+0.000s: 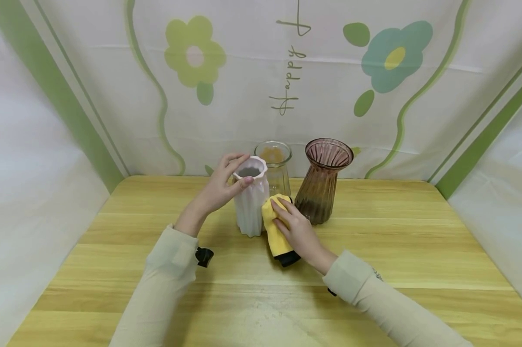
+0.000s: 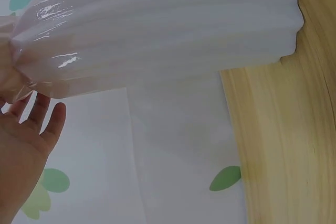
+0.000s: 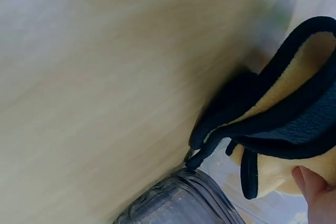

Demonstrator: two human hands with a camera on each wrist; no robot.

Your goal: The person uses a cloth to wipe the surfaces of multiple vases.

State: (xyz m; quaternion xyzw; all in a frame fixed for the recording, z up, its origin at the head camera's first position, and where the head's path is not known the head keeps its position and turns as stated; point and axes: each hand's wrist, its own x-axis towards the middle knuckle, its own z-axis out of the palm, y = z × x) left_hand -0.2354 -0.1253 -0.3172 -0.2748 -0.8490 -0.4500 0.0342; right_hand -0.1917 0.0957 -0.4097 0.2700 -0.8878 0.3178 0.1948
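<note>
Near the middle of the table, a white fluted vase [image 1: 251, 209] stands upright. My left hand [image 1: 217, 182] grips it at the wavy rim, thumb on the near side and fingers round the far left. That vase [image 2: 168, 30] fills the upper part of the left wrist view. A yellow cloth [image 1: 276, 235] with dark edging is bunched in my right hand [image 1: 299, 232], close against the vase's right side. In the right wrist view the folds of the cloth [image 3: 294, 124] show a dark blue inner face, and my thumb [image 3: 313, 190] presses on its yellow side.
Just behind the white vase is a clear glass vase [image 1: 280, 180], partly hidden. To the right stands a purple-brown ribbed glass vase [image 1: 318, 190] with a flared mouth. The wooden table [image 1: 417, 231] ends at a printed curtain [image 1: 243, 86] behind and at both sides.
</note>
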